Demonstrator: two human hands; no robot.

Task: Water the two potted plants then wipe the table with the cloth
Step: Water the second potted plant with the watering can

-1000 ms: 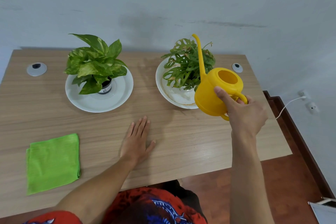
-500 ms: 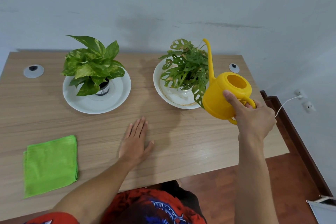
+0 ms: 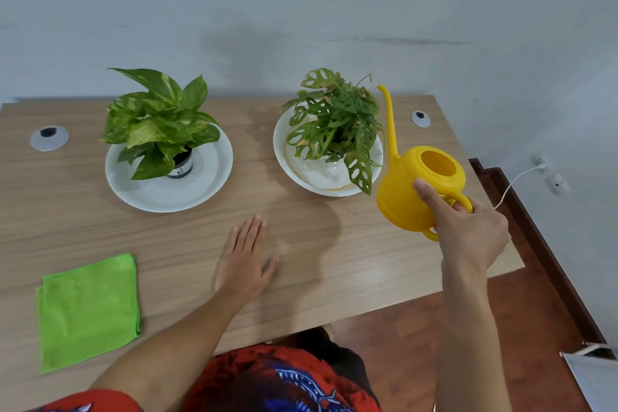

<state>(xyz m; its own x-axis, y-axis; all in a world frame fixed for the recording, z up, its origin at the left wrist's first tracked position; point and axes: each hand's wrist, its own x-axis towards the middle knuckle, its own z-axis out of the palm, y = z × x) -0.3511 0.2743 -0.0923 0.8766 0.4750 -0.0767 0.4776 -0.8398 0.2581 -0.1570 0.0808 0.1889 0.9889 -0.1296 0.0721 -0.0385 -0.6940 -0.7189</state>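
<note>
Right hand point(image 3: 468, 231) grips the yellow watering can point(image 3: 414, 191) by its handle, upright, just right of the monstera plant point(image 3: 334, 124). No pour visible, so I can't tell what's watered. Pothos plant point(image 3: 157, 124) sits well left. Green cloth point(image 3: 88, 309) unused, front-left. Left hand point(image 3: 244, 261) flat on counter point(image 3: 334, 261). Open room mid-counter; can is near the right edge.

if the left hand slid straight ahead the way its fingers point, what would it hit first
Probably nothing soon: the left hand lies flat on the table, fingers aimed at the bare gap between the two white dishes. Depth is unclear; it might graze the right dish's rim.
</note>
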